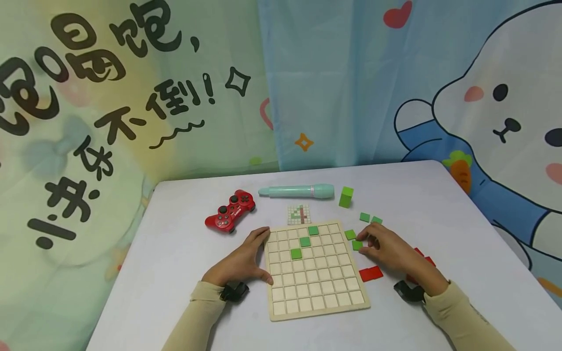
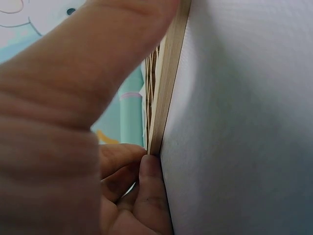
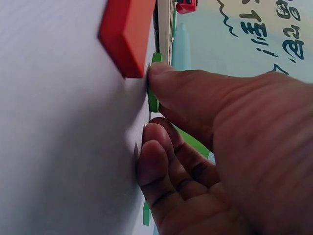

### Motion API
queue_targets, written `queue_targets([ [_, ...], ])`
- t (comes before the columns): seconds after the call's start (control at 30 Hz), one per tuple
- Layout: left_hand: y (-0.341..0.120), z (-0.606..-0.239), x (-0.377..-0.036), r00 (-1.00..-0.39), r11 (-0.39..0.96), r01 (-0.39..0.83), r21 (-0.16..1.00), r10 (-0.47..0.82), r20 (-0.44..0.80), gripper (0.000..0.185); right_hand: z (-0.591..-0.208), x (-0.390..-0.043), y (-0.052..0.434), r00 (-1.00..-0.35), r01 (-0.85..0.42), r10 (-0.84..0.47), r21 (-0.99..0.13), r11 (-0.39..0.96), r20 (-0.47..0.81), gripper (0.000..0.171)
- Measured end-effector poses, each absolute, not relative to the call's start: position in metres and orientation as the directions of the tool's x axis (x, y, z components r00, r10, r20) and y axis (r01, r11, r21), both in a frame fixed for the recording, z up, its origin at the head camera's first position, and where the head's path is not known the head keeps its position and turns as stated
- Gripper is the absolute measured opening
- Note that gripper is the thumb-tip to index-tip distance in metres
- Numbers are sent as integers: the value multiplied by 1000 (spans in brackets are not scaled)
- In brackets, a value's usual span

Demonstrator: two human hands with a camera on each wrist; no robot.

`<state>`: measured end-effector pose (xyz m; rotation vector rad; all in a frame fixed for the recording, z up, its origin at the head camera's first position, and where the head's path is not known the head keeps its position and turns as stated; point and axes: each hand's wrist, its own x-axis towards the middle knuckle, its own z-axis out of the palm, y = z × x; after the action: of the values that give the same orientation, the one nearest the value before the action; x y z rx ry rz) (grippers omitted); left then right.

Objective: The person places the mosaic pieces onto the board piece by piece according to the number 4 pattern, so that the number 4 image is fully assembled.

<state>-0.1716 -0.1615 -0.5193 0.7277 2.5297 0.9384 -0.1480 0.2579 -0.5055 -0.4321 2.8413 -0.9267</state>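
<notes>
A square wooden grid board (image 1: 319,278) lies on the table with three green tiles (image 1: 305,242) in a diagonal row in its upper cells. My left hand (image 1: 239,261) holds the board's left side, fingers at the far corner and thumb lower along the edge. In the left wrist view, the fingertips (image 2: 149,166) meet the board's edge (image 2: 168,73). To the right of the board, my right hand (image 1: 388,246) has its thumb and curled fingers at a loose green tile (image 1: 357,245). The right wrist view has the thumb over that tile (image 3: 154,93), fingertips close to its end.
More green tiles (image 1: 365,217) lie beyond my right hand. Red tiles (image 1: 371,274) lie beside the board, others partly under my right wrist. Behind the board are a small pattern card (image 1: 298,214), a red game controller (image 1: 230,211), a teal marker-like tube (image 1: 296,191) and a green block (image 1: 346,197).
</notes>
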Motion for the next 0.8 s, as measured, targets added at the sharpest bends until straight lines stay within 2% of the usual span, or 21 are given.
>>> queue_targets([
  [0.6,-163,-519,-172,-809,647,338,683,571,-140,134,-500,-146,257,-949,-255,-314,-560,789,-10,27],
  [0.8,-162,-521,-172,-806,647,338,683,574,-145,134,-482,-140,249,-923,-328,-383,-574,750,28,28],
])
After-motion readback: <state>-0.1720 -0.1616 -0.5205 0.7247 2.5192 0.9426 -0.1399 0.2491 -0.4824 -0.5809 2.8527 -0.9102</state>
